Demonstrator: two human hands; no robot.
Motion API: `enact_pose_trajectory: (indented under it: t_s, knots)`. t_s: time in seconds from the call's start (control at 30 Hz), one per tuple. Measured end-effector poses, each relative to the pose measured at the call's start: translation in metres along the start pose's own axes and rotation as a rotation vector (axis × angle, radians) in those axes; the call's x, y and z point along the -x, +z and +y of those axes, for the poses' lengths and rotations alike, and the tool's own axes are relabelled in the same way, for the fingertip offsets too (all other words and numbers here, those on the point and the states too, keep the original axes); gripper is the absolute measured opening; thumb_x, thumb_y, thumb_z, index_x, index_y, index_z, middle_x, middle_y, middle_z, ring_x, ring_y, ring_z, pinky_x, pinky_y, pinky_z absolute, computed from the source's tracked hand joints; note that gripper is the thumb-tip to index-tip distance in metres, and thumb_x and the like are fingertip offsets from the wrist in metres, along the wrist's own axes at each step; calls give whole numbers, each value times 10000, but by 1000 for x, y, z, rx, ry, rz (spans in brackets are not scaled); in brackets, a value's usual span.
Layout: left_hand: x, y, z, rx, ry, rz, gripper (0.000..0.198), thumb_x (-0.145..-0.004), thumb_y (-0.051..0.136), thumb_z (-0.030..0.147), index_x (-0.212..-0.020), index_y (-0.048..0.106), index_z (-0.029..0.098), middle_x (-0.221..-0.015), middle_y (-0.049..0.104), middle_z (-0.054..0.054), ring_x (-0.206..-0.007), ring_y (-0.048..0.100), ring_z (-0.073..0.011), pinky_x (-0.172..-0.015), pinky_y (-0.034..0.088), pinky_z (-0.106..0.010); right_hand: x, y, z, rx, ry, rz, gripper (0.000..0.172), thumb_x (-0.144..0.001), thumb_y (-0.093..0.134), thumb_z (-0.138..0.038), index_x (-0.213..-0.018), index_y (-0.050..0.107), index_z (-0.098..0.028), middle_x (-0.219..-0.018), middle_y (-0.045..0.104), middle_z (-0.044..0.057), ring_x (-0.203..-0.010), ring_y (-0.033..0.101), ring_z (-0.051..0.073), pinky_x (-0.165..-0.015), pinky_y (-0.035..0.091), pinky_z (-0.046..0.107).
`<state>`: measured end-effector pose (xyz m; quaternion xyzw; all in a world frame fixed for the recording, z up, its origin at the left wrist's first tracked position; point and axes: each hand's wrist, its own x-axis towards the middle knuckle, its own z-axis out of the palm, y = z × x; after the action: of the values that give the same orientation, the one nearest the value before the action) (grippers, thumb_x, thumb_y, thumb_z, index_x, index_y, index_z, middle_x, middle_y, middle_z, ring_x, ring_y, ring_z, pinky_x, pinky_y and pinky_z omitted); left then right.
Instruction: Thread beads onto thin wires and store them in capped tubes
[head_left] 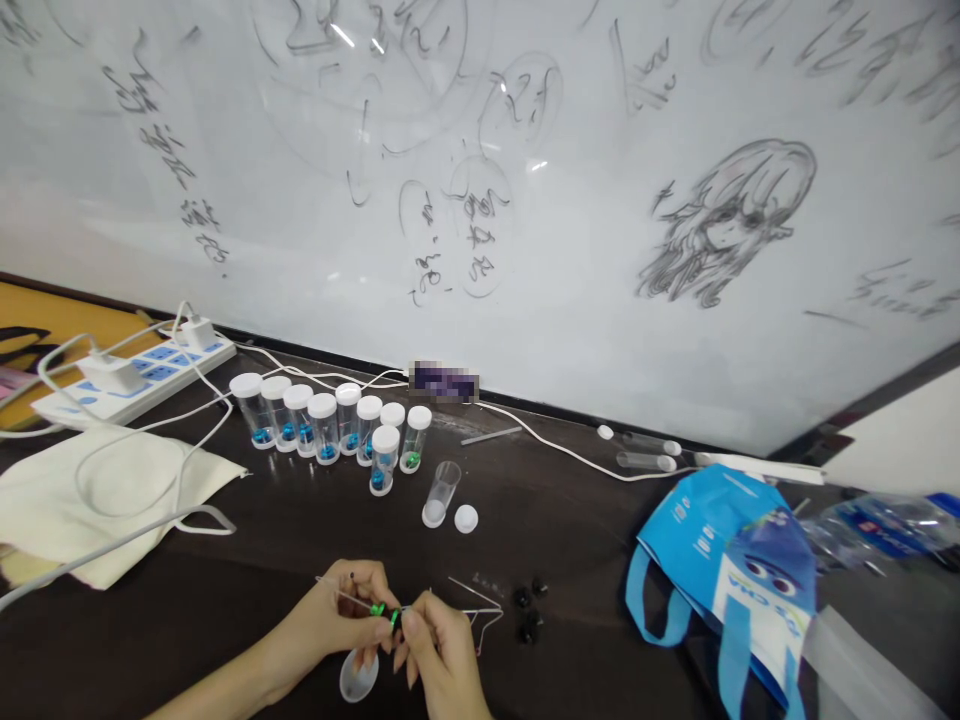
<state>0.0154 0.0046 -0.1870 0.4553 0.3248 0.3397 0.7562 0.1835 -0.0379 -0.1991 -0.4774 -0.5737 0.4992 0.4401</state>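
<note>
My left hand [346, 612] and my right hand [435, 642] meet low in the middle, over a dark table [225, 620]. Both pinch a thin wire [352, 594] with small green beads [385, 611] on it. The fingers of each hand are closed round the wire. A small clear dish [358, 678] lies just under my left hand. A few black beads [528, 612] and bent wire pieces [480, 604] lie right of my right hand. An uncapped clear vial [441, 494] stands beyond the hands, its white cap [466, 518] beside it.
A row of white-capped vials [322, 425] holding blue and green beads stands at mid-table. A power strip [127, 380] with white cables and a cream cloth bag [105, 495] lie at left. A blue tote bag [731, 570] sits at right. A scribbled whiteboard [525, 180] rises behind.
</note>
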Motion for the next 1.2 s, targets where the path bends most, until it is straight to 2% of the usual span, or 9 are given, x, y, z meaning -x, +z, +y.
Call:
enact_pose_trajectory:
  t_s: [0.13,0.33,0.53,0.7,0.8,0.93,1.1,1.2]
  knots:
    - [-1,-1,1,-7,7,11,267,-677,838,294,-757,635,141,-597,710,-21,-428,577,-99,-431,448,-183,0,-1,2,32,-20,17,457,-922,488,-572,-683,512,-182,-551,522,-24,-424,426,79,-426,299,185]
    - [-3,-1,5,-5,1,31,275,-671,840,317,-745,644,140,-575,683,-2,-422,571,-96,-426,441,-180,1,-2,5,10,1,72,343,-825,672,-513,-799,581,-184,-581,486,-57,-463,398,86,-438,294,187]
    - [-3,-1,2,-18,-6,11,312,-646,853,345,-738,639,137,-580,697,-23,-423,574,-108,-406,445,-184,0,-2,8,10,-18,22,464,-905,500,-587,-683,528,-181,-542,515,-27,-426,424,85,-415,285,189]
    - [-3,-2,1,-7,12,30,275,-664,847,312,-749,656,133,-579,687,-7,-427,574,-94,-417,442,-171,0,-2,6,31,-15,62,358,-834,656,-524,-766,588,-180,-550,477,-60,-455,403,84,-447,296,190]
    - [-3,-2,0,-3,-3,15,278,-665,846,308,-746,647,133,-569,692,-13,-418,574,-98,-413,449,-177,1,-2,9,42,-16,87,390,-840,629,-558,-743,589,-183,-547,498,-47,-461,421,94,-434,303,188]
    - [-4,-1,0,-6,-24,7,288,-659,848,310,-746,635,136,-574,706,-28,-405,570,-101,-400,448,-180,1,-1,13,48,-32,37,468,-903,508,-585,-684,560,-175,-520,518,-30,-426,426,89,-421,298,191]
    - [-4,-2,1,-1,-4,31,287,-653,849,323,-735,650,134,-557,670,-2,-415,571,-100,-411,447,-180,0,0,9,41,-20,123,396,-795,673,-567,-775,604,-178,-539,468,-70,-456,382,84,-461,314,193]
    - [-4,-3,0,-7,-2,26,277,-661,845,314,-739,647,136,-563,680,-8,-412,571,-100,-410,448,-181,0,1,8,36,-21,118,420,-807,648,-589,-741,598,-178,-524,469,-66,-456,386,86,-462,317,194]
